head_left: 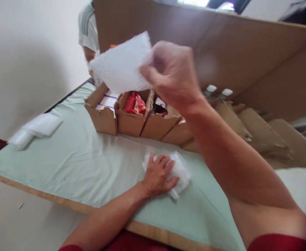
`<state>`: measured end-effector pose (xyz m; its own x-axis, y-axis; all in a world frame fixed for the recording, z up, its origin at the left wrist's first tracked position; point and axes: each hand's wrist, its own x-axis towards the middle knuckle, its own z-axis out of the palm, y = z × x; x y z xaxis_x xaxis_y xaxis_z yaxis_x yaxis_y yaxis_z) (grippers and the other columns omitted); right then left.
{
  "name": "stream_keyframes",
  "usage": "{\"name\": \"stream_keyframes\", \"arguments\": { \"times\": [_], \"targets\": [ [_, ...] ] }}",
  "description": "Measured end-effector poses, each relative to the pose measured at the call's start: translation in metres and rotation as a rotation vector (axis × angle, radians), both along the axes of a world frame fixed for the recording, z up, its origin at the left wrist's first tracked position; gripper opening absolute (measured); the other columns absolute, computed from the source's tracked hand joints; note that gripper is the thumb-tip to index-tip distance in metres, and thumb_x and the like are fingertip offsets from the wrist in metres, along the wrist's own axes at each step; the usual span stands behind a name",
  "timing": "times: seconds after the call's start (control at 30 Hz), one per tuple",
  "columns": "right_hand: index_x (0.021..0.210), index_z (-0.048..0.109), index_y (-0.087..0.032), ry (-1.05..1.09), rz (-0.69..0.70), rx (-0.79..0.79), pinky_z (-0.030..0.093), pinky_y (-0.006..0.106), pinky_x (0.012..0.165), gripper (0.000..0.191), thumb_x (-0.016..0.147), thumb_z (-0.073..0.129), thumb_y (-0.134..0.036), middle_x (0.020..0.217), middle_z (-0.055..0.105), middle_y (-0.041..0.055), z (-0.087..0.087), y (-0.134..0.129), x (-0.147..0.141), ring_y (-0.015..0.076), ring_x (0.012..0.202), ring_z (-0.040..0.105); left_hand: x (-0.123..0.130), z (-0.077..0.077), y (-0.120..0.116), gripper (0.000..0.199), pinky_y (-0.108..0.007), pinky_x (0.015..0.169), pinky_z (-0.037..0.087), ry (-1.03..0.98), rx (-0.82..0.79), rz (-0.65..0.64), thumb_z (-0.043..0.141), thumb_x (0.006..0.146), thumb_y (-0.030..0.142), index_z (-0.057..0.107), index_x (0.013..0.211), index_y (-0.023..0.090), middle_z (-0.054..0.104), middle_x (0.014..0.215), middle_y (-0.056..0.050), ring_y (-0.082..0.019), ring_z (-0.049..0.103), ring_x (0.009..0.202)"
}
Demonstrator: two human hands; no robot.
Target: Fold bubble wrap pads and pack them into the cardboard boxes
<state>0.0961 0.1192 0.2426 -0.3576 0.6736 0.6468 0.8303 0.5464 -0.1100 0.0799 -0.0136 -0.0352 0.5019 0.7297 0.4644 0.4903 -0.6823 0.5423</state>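
Raised over the cardboard boxes, my right hand (pixel 172 71) pinches the edge of a white sheet of bubble wrap (pixel 124 64), slightly blurred. My left hand (pixel 159 174) lies with fingers spread on a crumpled bundle of clear bubble wrap (pixel 181 170) on the table; whatever the bundle may contain is hidden. Just behind that hand stands a row of open cardboard boxes (pixel 130 124). Red packets (pixel 135 103) show in one of them, and white items with purple lines (pixel 107 101) in the leftmost.
More bubble wrap (pixel 41 125) lies at the table's left. The table has a pale green cloth (pixel 76 167) and a wooden front edge. A tall cardboard panel (pixel 233 45) rises behind; two white-capped bottles (pixel 224 93) stand before it. Another person's sleeve (pixel 87 26) shows at back left.
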Motion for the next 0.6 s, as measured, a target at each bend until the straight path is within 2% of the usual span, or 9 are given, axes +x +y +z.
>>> {"name": "stream_keyframes", "arguments": {
  "times": [0.07,0.13,0.17,0.23,0.3,0.37,0.43,0.53,0.6],
  "targets": [
    [0.088,0.065,-0.022,0.114,-0.013,0.148,0.054,0.028,0.076,0.009,0.097,0.063,-0.026,0.087,0.067,0.0008,-0.008,-0.048,0.054,0.0154,0.083,0.066,-0.003,0.002,-0.001,0.054,-0.067,0.119,0.026,-0.001,-0.015,0.002,0.064,0.09,0.049,0.06,0.134,0.019,0.065,0.139,-0.017,-0.036,0.056,0.132],
    [0.093,0.065,-0.025,0.114,-0.089,0.232,0.055,0.03,0.082,0.008,0.099,0.061,-0.028,0.091,0.072,0.0018,-0.033,-0.098,0.104,0.0166,0.087,0.068,-0.006,0.002,-0.001,0.054,-0.066,0.119,0.025,0.003,-0.01,0.003,0.064,0.089,0.048,0.061,0.134,0.018,0.065,0.139,-0.018,-0.036,0.056,0.133],
    [0.099,0.066,-0.025,0.096,-0.148,0.259,0.055,0.034,0.089,0.005,0.099,0.062,-0.027,0.099,0.075,0.003,-0.05,-0.121,0.126,0.0184,0.094,0.07,-0.006,0.002,-0.001,0.054,-0.066,0.12,0.025,0.007,0.0,0.0,0.064,0.089,0.048,0.061,0.134,0.018,0.064,0.139,-0.019,-0.037,0.056,0.133],
    [0.101,0.067,-0.022,0.084,-0.233,0.303,0.057,0.037,0.085,0.008,0.095,0.066,-0.027,0.101,0.077,0.0045,-0.09,-0.161,0.163,0.0218,0.095,0.072,-0.006,0.002,-0.001,0.055,-0.065,0.12,0.024,0.019,0.025,-0.009,0.064,0.09,0.049,0.061,0.134,0.017,0.064,0.14,-0.019,-0.037,0.056,0.134],
    [0.099,0.067,-0.021,0.091,-0.27,0.23,0.056,0.036,0.082,0.007,0.094,0.065,-0.026,0.1,0.078,0.0057,-0.131,-0.188,0.19,0.0222,0.094,0.074,-0.006,0.005,-0.001,0.057,-0.065,0.122,0.021,0.042,0.041,-0.009,0.064,0.09,0.052,0.062,0.134,0.017,0.063,0.142,-0.019,-0.037,0.054,0.137],
    [0.097,0.067,-0.021,0.139,-0.306,0.107,0.055,0.035,0.08,0.007,0.094,0.061,-0.024,0.099,0.078,0.0067,-0.166,-0.204,0.21,0.0222,0.093,0.075,-0.007,0.01,-0.002,0.06,-0.066,0.124,0.015,0.082,0.044,0.004,0.064,0.09,0.057,0.062,0.136,0.018,0.058,0.148,-0.019,-0.038,0.048,0.143],
    [0.095,0.066,-0.022,0.204,-0.308,-0.09,0.056,0.035,0.078,0.009,0.091,0.058,-0.022,0.108,0.078,0.0092,-0.19,-0.212,0.225,0.0238,0.098,0.074,-0.014,0.019,-0.004,0.068,-0.068,0.124,0.01,0.137,0.039,0.008,0.064,0.089,0.063,0.059,0.141,0.02,0.048,0.158,-0.02,-0.04,0.037,0.15],
    [0.103,0.067,-0.023,0.258,-0.22,-0.512,0.058,0.04,0.085,0.02,0.084,0.063,-0.025,0.14,0.066,0.0112,-0.204,-0.213,0.24,0.0286,0.117,0.069,-0.038,0.033,-0.01,0.084,-0.07,0.123,0.006,0.228,0.027,-0.026,0.065,0.086,0.072,0.047,0.153,0.024,0.028,0.169,-0.02,-0.043,0.02,0.158],
    [0.128,0.062,-0.027,0.28,-0.115,-0.745,0.056,0.046,0.096,0.048,0.082,0.071,-0.033,0.152,0.057,0.0102,-0.207,-0.207,0.246,0.0306,0.128,0.063,-0.059,0.038,-0.015,0.095,-0.071,0.122,0.008,0.296,0.004,-0.037,0.067,0.082,0.074,0.038,0.158,0.027,0.018,0.172,-0.02,-0.045,0.013,0.159]
  ]
}}
